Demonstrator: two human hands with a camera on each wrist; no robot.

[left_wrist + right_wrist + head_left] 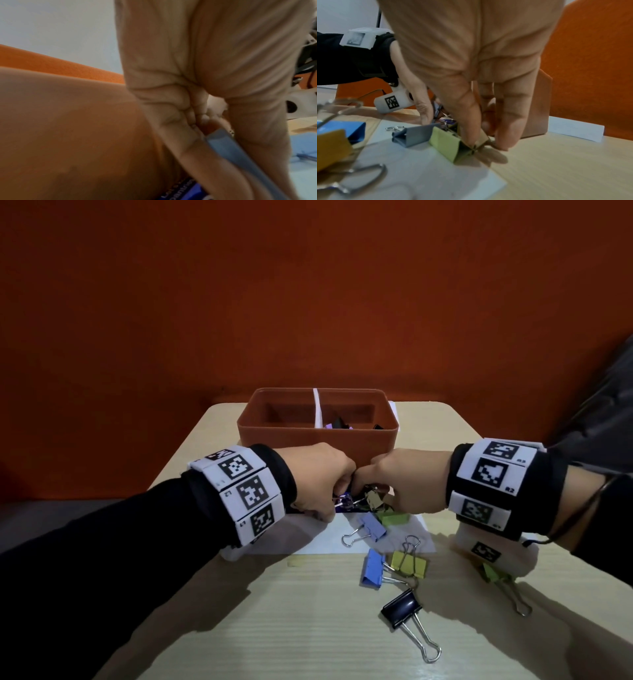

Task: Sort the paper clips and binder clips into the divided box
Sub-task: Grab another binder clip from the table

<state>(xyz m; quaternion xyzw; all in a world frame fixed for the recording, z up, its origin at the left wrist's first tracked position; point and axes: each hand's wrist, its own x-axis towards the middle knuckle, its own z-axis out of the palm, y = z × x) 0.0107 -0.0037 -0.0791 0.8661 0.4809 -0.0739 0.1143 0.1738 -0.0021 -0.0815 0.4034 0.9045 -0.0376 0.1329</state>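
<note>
The orange divided box stands at the back of the table, its white divider upright; black and purple clips lie in its right half. In front of it both hands meet over a small heap of clips on a white sheet. My right hand pinches a tan binder clip that leans on a green one. My left hand curls its fingers and thumb round a blue item; what that item is stays unclear.
Loose binder clips lie nearer me: a grey-blue one, a blue one, a yellow one, a black one and a green one under my right wrist. The orange wall stands just behind the small table.
</note>
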